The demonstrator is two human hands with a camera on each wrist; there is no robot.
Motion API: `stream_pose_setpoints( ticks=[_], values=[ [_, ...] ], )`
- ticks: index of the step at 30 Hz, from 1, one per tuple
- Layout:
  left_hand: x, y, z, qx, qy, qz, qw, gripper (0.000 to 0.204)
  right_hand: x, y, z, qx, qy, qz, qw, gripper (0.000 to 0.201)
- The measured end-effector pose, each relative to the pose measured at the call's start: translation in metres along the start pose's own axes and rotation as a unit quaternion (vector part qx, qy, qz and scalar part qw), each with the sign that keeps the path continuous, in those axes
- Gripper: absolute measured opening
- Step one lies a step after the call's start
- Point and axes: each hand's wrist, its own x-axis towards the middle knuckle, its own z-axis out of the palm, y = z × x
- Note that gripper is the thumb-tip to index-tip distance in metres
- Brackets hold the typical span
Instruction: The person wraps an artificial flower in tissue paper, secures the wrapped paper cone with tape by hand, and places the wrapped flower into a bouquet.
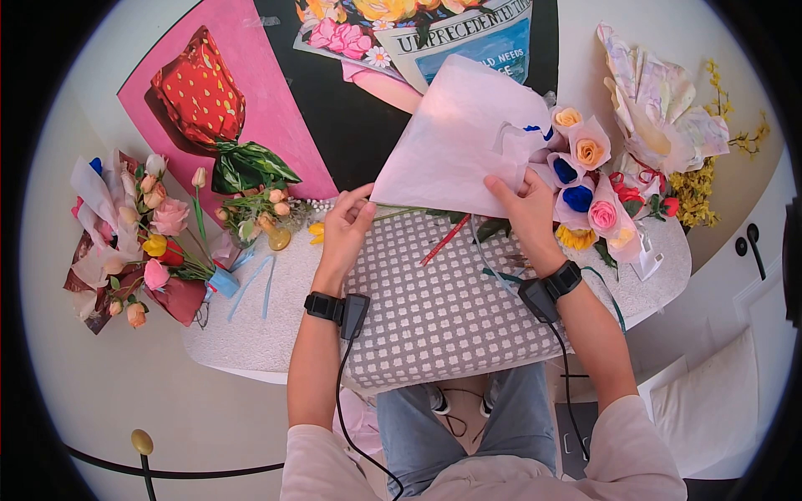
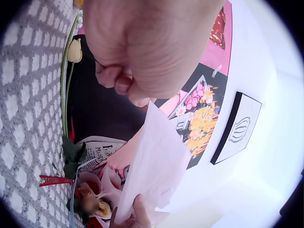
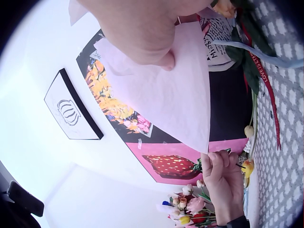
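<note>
A sheet of pale pink wrapping paper (image 1: 458, 146) stands upright between the two hands, over the far side of a grey and white checked cushion (image 1: 443, 309). My left hand (image 1: 344, 230) pinches its lower left corner, as the right wrist view also shows, where that hand (image 3: 223, 183) meets the pointed tip. At the sheet's lower right edge my right hand (image 1: 530, 217) grips it, thumb on the near face and fingers mostly hidden behind. Below the paper lie a red printed ribbon (image 1: 445, 240) and a light blue ribbon (image 1: 489, 259).
Wrapped roses (image 1: 589, 153) and other blooms crowd the right of the white table (image 1: 230, 338). On the left lies a bouquet of tulips and roses (image 1: 167, 219). A white wrapped bundle (image 1: 656, 104) leans at the back right, and posters (image 1: 288, 125) stand behind.
</note>
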Motion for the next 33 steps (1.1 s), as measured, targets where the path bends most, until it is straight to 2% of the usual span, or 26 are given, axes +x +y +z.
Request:
stream_pose_setpoints(
  ticks=[1,4,8,19,33],
  values=[
    [-0.001,0.004,0.002,-0.038,0.009,-0.022,0.999,0.028,0.000,0.000,0.000,-0.002,-0.001,0.002,1.000,0.030],
    [0.002,-0.009,0.000,-0.061,0.027,-0.009,0.998,0.021,0.000,0.000,0.000,-0.005,0.001,-0.001,1.000,0.032],
    [0.001,-0.002,0.004,-0.057,0.043,-0.013,0.997,0.015,-0.001,-0.001,0.000,0.002,0.001,-0.003,1.000,0.033],
    [0.004,-0.011,0.006,-0.001,0.088,0.042,0.995,0.014,0.003,0.015,-0.003,-0.069,0.001,-0.018,0.997,0.033],
    [0.004,-0.009,0.004,0.092,0.108,0.075,0.987,0.016,-0.004,0.004,0.005,-0.002,-0.042,-0.025,0.999,0.035]
  ],
)
